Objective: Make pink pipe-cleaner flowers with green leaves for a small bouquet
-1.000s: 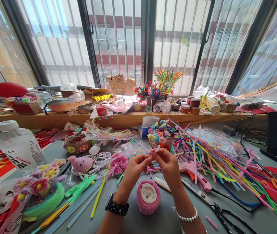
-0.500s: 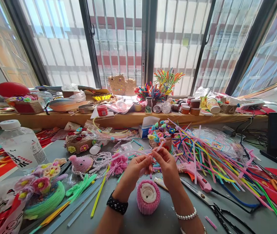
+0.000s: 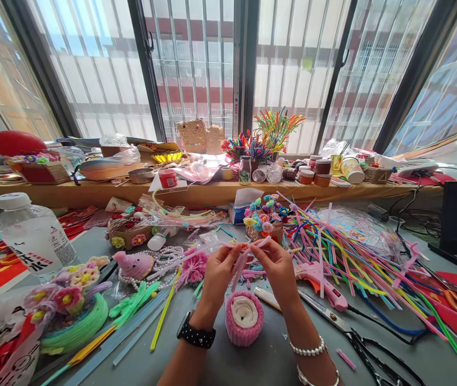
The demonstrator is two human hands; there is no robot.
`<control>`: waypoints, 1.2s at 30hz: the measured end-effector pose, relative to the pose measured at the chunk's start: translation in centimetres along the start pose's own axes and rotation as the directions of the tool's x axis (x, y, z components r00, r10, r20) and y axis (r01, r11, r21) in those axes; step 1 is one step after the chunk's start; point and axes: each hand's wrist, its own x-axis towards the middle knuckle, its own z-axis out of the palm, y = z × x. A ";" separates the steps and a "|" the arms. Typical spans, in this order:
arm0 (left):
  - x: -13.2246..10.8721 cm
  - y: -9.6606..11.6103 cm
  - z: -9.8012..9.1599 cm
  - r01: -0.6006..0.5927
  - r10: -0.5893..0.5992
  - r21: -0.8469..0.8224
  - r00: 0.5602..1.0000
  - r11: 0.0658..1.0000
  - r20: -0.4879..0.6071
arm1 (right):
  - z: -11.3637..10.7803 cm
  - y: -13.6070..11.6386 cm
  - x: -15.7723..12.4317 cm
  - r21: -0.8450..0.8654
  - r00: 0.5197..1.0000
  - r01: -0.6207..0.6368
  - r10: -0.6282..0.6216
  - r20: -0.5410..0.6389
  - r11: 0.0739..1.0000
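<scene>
Both hands are raised together over the table's middle, pinching a pale pink pipe cleaner (image 3: 241,262) between their fingertips. My left hand (image 3: 219,273), with a black watch on its wrist, grips its left part. My right hand (image 3: 277,268), with a pearl bracelet, pinches its upper end. The loose end of the pipe cleaner hangs down between the hands. Directly below them stands a small pink fuzzy cup (image 3: 245,317) with a white centre.
A heap of coloured pipe cleaners (image 3: 352,257) spreads to the right, with a pink glue gun (image 3: 320,279) and scissors (image 3: 332,319) near my right hand. A water bottle (image 3: 31,236), a green flower basket (image 3: 67,316) and a pink knitted figure (image 3: 132,265) lie left.
Both hands have shifted slightly up and apart. The pipe cleaner's end that stuck up past my right fingers now hangs bent down between the hands.
</scene>
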 end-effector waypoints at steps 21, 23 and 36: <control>0.0 0.6 -0.4 0.034 -0.055 -0.262 0.996 0.964 -0.074 | -0.1 -0.1 -0.1 -0.119 0.996 0.022 -0.032 -0.081 0.993; 0.3 0.4 -0.7 -0.012 -0.025 -0.280 0.992 0.960 -0.126 | 0.0 -0.1 -0.1 -0.141 0.999 -0.026 0.021 -0.034 0.990; 0.4 -0.1 -0.4 -0.224 0.119 -0.329 0.943 0.917 -0.312 | 1.7 0.0 -0.7 0.003 0.884 -0.383 0.365 0.292 0.924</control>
